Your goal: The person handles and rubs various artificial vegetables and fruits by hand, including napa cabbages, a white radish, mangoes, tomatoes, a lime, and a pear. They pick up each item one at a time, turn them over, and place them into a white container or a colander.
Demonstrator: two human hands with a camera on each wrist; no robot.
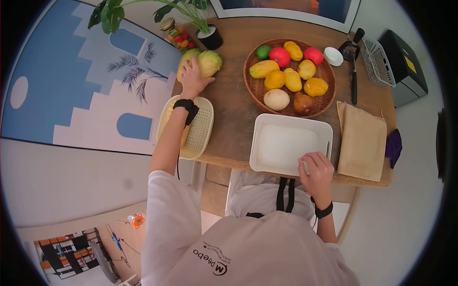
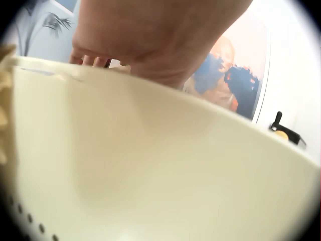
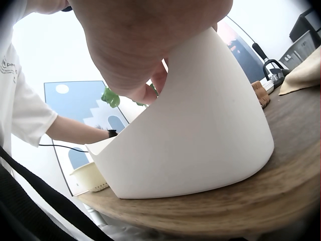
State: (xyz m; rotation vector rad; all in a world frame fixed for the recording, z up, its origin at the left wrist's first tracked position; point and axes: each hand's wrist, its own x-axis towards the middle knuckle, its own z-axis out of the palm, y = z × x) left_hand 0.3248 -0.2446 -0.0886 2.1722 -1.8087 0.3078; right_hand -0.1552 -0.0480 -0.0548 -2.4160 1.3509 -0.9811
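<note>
My left hand [image 1: 192,78] reaches across the table and rests on the left one of two pale green cabbages [image 1: 210,63], fingers spread over it and thumb out to the right. Beneath that wrist stands a cream perforated basket [image 1: 206,102], partly covered by the forearm; something yellow lies along its left side. In the left wrist view the basket wall [image 2: 165,150] hides most of the fingers. At the near right corner of a white bin [image 1: 286,143], my right hand [image 1: 317,172] holds the rim with curled fingers. The right wrist view shows fingertips [image 3: 158,80] inside the wall.
A round wicker basket [image 1: 249,88] of assorted fruit stands behind the bin. Right of it lie a folded tan cloth [image 1: 362,143], a black-handled tool [image 1: 354,86] and a white lid-like disc [image 1: 333,56]. A potted plant [image 1: 210,38] and a filled jar [image 1: 179,37] stand behind the cabbages.
</note>
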